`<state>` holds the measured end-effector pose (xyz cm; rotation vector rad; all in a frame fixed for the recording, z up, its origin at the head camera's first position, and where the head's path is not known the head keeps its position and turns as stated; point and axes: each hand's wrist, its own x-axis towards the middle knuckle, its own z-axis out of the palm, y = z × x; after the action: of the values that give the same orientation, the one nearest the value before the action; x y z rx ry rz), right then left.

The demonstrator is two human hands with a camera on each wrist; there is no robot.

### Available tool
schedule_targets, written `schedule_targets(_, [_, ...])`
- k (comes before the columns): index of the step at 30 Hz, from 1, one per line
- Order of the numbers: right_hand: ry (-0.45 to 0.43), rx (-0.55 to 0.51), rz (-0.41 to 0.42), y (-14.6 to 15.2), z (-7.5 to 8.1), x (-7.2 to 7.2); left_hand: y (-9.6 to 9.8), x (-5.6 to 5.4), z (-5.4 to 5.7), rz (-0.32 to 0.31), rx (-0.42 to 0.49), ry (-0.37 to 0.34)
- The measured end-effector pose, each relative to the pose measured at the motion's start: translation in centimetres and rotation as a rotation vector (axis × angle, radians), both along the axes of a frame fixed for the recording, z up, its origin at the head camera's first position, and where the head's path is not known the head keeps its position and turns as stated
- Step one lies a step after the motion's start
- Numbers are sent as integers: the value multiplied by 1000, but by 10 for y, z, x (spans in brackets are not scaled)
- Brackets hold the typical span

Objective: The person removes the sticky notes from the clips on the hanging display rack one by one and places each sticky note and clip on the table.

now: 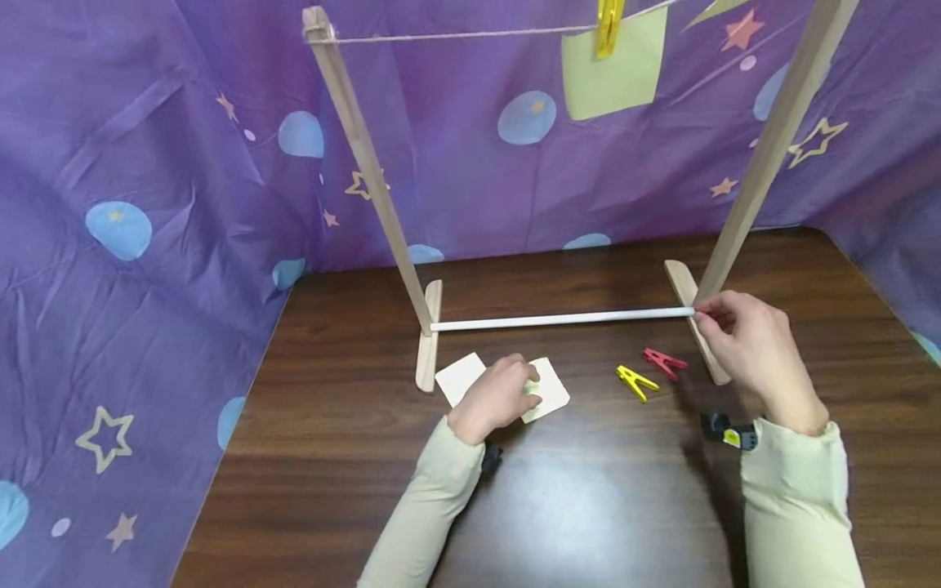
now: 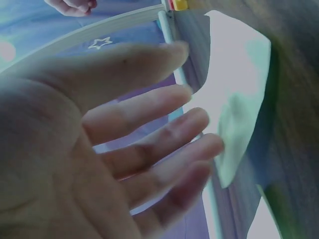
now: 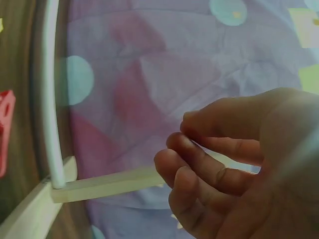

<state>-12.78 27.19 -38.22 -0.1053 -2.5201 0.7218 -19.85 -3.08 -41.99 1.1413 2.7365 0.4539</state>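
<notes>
My left hand [image 1: 494, 398] hovers over two pale paper squares, one at the left [image 1: 459, 377] and one at the right [image 1: 550, 392]. In the left wrist view its fingers are spread and gently bent, the tips overlapping a pale sheet [image 2: 237, 74]. Fingers loosely curled, my right hand [image 1: 757, 347] is by the foot of the right wooden post [image 1: 764, 155], where a white rod [image 1: 562, 319] ends. Nothing shows between its thumb and fingers in the right wrist view. A yellow clothespin [image 1: 635, 382] and a red clothespin [image 1: 665, 363] lie between the hands.
A wooden frame stands on the brown table [image 1: 309, 490], its left post [image 1: 367, 163] leaning outward in this view. Along its top runs a cord [image 1: 456, 36], with a pale green paper [image 1: 625, 77] hung by another yellow clothespin [image 1: 608, 28]. Purple cloth [image 1: 456, 147] hangs behind.
</notes>
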Motion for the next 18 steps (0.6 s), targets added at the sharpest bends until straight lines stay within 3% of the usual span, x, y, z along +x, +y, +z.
schedule_targets(6, [125,-27,-2,-9,16,9,-6,-1,4,69,181,-44])
schedule_targets(12, [263,-117,33,-28,37,21,-10,-3,11,50,337,-76])
schedule_targets(15, [334,-180,90,-38,53,27,-12,-2,19,52,455,-108])
schedule_targets(18, [389,-225,153,-43,79,27,-15,-3,32,85,551,-108])
